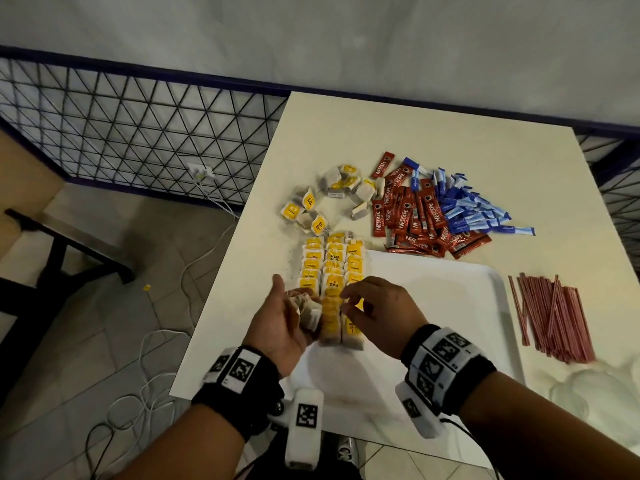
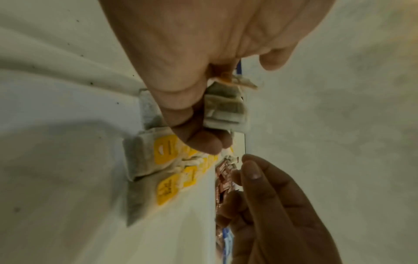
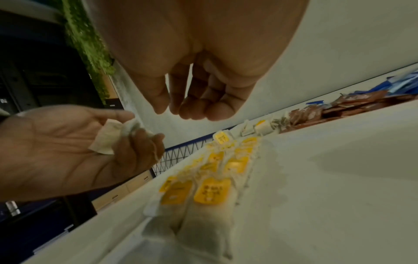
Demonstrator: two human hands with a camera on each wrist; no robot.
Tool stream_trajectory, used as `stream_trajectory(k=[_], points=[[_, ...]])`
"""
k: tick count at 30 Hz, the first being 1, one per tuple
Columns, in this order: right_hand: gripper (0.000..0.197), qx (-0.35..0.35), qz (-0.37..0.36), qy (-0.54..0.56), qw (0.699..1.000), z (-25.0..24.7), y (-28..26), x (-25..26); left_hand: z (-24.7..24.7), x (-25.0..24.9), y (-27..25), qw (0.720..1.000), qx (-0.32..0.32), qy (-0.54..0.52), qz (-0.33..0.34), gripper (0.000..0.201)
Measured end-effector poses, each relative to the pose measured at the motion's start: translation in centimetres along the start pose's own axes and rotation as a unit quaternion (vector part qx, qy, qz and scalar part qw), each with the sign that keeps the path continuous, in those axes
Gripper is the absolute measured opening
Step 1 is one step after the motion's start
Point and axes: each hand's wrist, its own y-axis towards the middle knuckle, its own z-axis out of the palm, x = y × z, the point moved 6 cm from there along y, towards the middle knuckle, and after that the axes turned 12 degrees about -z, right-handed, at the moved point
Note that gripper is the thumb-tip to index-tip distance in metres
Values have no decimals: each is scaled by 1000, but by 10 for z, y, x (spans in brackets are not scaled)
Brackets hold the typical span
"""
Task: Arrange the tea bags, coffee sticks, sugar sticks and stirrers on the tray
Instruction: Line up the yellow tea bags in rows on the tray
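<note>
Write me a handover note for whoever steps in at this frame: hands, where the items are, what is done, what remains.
Left hand: palm up, holds a few loose paper tea bags.
Right hand: empty, fingers loosely curled above the rows.
Done: three rows of yellow-tagged tea bags along the white plastic tray's left edge.
Left: scattered tea bags, red coffee sticks, blue sugar sticks and red stirrers, all on the table off the tray.

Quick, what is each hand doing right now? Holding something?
Left hand: fingers curled round a small bunch of beige paper tea bags.
Right hand: holds nothing, fingers loosely curled above the rows of yellow-tagged tea bags.
</note>
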Motion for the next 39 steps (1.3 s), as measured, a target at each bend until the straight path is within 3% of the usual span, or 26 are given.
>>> stream_trajectory(k=[6,8,12,15,18,21,24,26,27,29,31,32,35,39], points=[[16,-8,-68,13,998,-1,12,29,5,-1,-2,997,38,-61,-5,79],[19,-11,-55,17,998,1,15,33,8,-1,-2,998,35,-43,-6,87],[39,34,2,-4,999,11,20,31,19,0,-10,1000,16,-2,-1,84],[28,33,6,9,999,9,21,33,23,-1,-10,1000,22,-8,10,79],[2,24,-1,72,997,5,19,38,16,-1,-8,1000,-15,-2,3,67],[18,19,5,134,991,0,19,42,-3,-3,-7,991,-127,50,-11,54],[16,75,1,127,989,-3,23,42,-19,-30,-17,954,-227,183,68,40],[17,118,-7,92,989,-1,25,43,-9,-52,-26,912,-166,329,179,16],[19,124,-10,85,989,2,24,50,-3,-55,-38,880,-113,414,204,4],[22,96,1,100,990,-2,27,49,11,-50,-40,781,-51,586,211,22],[23,66,14,123,990,-6,30,51,20,-48,-40,697,-77,677,224,16],[24,53,17,132,990,-7,31,52,22,-48,-39,681,-87,690,229,14],[21,26,11,148,989,-10,34,57,17,-50,-34,697,-92,669,242,26],[7,46,6,82,996,-3,36,53,6,-47,-35,748,-79,622,218,22]])
